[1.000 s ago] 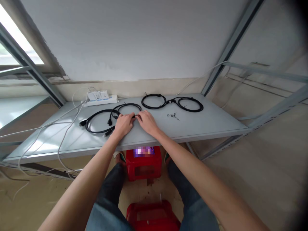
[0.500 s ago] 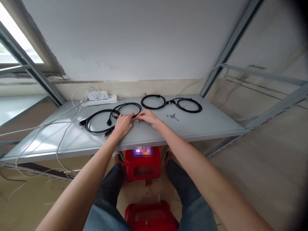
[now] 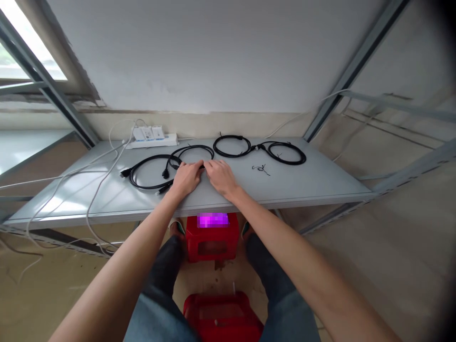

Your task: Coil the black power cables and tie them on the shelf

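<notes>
My left hand (image 3: pixel 187 178) is closed on the near side of a coiled black cable (image 3: pixel 195 146) on the shelf. Right beside it, my right hand (image 3: pixel 220 177) pinches the same coil, its fingertips almost meeting my left hand's. Exactly what lies between the fingertips is hidden. A second loop of black cable (image 3: pixel 145 187) lies to the left, its plug (image 3: pixel 125 173) pointing outward; it overlaps the held coil. Two more coiled black cables, one behind my right hand (image 3: pixel 231 155) and one farther right (image 3: pixel 288 163), rest on the shelf with small ties on them.
Loose black twist ties (image 3: pixel 261 168) lie right of my hands. A white power strip (image 3: pixel 153 141) with adapters stands against the wall, and white cords (image 3: pixel 73 175) run over the shelf's left side. Below the grey metal shelf (image 3: pixel 285 190) is a red stool (image 3: pixel 212 244).
My right hand has turned, now showing more of its back, and its fingers have come closer to my left hand. The whole view has shifted slightly.
</notes>
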{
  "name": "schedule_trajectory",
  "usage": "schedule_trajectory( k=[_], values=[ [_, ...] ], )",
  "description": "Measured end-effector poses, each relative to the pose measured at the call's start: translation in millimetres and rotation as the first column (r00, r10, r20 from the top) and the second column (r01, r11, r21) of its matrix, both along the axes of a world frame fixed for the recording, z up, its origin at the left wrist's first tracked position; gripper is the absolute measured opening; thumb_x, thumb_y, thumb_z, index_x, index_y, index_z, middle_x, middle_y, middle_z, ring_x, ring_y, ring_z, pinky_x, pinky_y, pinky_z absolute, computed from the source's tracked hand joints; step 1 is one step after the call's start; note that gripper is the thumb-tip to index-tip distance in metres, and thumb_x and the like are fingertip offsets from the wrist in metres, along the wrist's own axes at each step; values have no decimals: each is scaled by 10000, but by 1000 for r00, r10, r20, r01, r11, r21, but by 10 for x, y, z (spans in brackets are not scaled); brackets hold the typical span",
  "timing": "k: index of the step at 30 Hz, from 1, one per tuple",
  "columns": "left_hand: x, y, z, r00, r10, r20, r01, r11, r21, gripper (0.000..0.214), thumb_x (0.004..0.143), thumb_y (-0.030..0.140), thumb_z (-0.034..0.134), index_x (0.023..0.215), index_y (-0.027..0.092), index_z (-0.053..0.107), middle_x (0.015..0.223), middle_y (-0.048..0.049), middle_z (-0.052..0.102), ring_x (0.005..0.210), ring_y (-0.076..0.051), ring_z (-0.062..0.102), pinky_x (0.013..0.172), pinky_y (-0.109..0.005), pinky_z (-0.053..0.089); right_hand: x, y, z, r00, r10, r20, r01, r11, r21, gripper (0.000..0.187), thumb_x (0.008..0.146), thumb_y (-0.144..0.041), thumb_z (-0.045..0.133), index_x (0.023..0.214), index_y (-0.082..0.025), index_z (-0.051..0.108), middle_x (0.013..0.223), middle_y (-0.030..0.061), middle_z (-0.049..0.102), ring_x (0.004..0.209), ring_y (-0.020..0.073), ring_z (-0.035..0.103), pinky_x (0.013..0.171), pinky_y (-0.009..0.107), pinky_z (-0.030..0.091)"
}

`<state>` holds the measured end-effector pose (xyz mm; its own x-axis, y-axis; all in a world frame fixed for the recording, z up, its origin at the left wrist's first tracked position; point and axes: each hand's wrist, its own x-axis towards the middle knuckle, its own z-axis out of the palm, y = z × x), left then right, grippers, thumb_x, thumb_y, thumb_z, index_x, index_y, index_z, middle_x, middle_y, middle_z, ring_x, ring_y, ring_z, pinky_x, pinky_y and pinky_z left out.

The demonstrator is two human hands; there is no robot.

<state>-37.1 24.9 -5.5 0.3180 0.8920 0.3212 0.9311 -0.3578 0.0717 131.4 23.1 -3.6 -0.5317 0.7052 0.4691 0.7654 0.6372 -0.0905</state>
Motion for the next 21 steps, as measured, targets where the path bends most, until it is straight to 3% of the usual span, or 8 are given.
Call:
schedule_trajectory(
  k=[3, 6, 8, 11, 15, 18, 21],
  values=[
    [-1, -9, 5, 1000, -3, -6, 3, 1000, -9, 260, 1031, 267, 395, 1134, 208, 626, 1033, -140, 788, 1009, -323, 722, 903, -409, 406, 9, 20, -38, 996, -39, -76, 35, 998, -53, 288, 986, -55, 455, 1167, -142, 661, 1128, 147, 729, 1014, 260, 660, 899, 350, 450],
    [-5, -18, 11, 1000, -7, -1, 7, 1000, -5, 258, 1037, 270, 392, 1125, 210, 627, 1026, -137, 789, 995, -323, 723, 899, -408, 403, 44, 159, -110, 942, -34, -333, -47, 972, -231, 167, 1008, -171, 525, 1043, -165, 688, 994, 88, 754, 872, 211, 669, 791, 297, 463],
    [-7, -21, 18, 1000, -5, 19, 5, 1000, -2, 254, 1041, 269, 389, 1128, 212, 621, 1026, -135, 790, 992, -320, 723, 893, -403, 401, 60, 275, -133, 849, -51, -526, -174, 913, -370, 223, 1016, -245, 535, 883, -163, 694, 834, 56, 742, 788, 180, 662, 768, 275, 467],
    [-8, -24, 30, 999, -8, 42, 8, 1000, -13, 236, 1031, 239, 400, 1130, 220, 613, 1029, -121, 791, 1001, -304, 720, 896, -390, 398, 65, 412, -110, 717, -109, -689, -375, 772, -512, 376, 994, -379, 591, 707, -155, 684, 691, 44, 712, 716, 158, 645, 753, 268, 471],
    [-7, -27, 40, 999, -7, 44, 8, 1000, -23, 240, 1019, 220, 403, 1128, 220, 617, 1018, -117, 788, 989, -303, 715, 893, -388, 397, 70, 493, -23, 679, -194, -708, -478, 615, -627, 286, 834, -382, 789, 686, -144, 732, 677, 47, 727, 685, 138, 619, 711, 263, 463],
    [-9, -25, 38, 999, -12, 48, 13, 1000, -25, 260, 1016, 197, 387, 1144, 213, 613, 1018, -122, 785, 981, -303, 714, 887, -386, 398, 84, 518, 40, 678, -239, -695, -493, 554, -671, 160, 773, -270, 816, 698, -140, 759, 692, 51, 740, 689, 129, 609, 689, 254, 456],
    [-12, -17, 27, 999, -16, 46, 17, 1000, -18, 260, 1014, 186, 389, 1147, 215, 610, 990, -115, 783, 970, -299, 715, 880, -382, 400, 85, 527, 82, 678, -267, -684, -491, 527, -693, 67, 746, -193, 787, 709, -137, 777, 674, 41, 731, 674, 119, 589, 663, 245, 438]
  ],
)
